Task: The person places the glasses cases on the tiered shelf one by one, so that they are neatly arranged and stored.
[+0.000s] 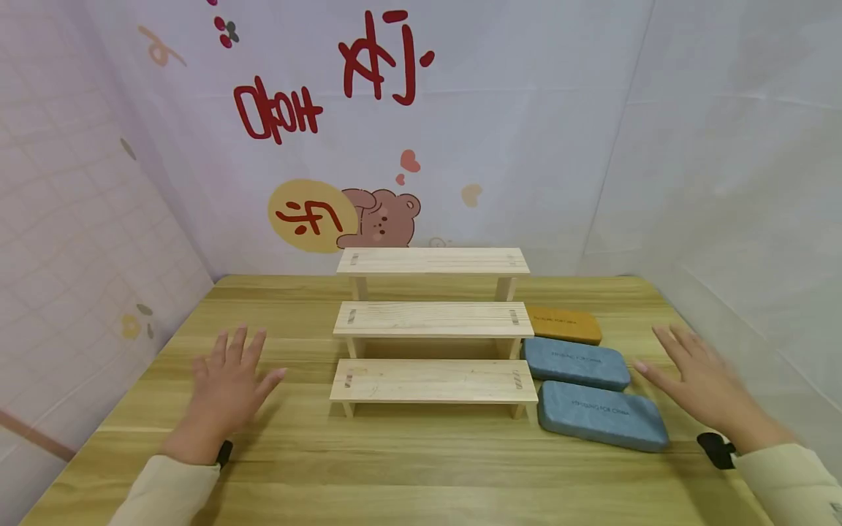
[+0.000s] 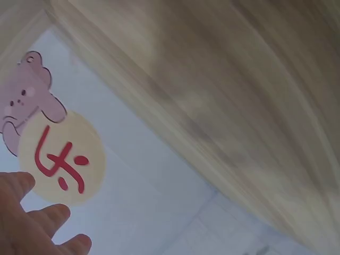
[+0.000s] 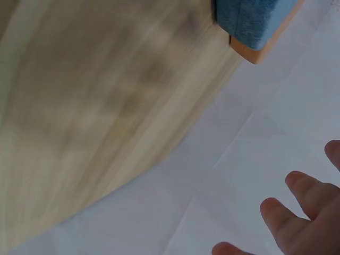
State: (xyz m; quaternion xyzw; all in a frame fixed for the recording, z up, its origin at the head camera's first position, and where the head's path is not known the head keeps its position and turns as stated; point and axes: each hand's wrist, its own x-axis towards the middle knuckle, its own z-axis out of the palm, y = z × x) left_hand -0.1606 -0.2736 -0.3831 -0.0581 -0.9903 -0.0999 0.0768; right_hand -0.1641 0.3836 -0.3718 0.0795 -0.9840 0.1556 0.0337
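In the head view my left hand (image 1: 230, 383) is over the left side of the table, fingers spread, holding nothing. My right hand (image 1: 704, 380) is at the right side with its fingers apart, also holding nothing. Nearest to it are a blue case (image 1: 601, 415) at the front and a second blue case (image 1: 577, 362) behind that. An orange-brown case (image 1: 564, 325) lies farthest back, partly hidden by a three-tier wooden stand (image 1: 434, 381) in the middle. The right wrist view shows the right fingers (image 3: 281, 220) apart from the cases.
The wooden table (image 1: 381, 467) reaches back to a white printed curtain (image 1: 526, 131) with red characters and a bear. More pale curtain (image 1: 763, 219) hangs along the right side, and another (image 1: 85, 241) along the left. The stand's tiers rise toward the back.
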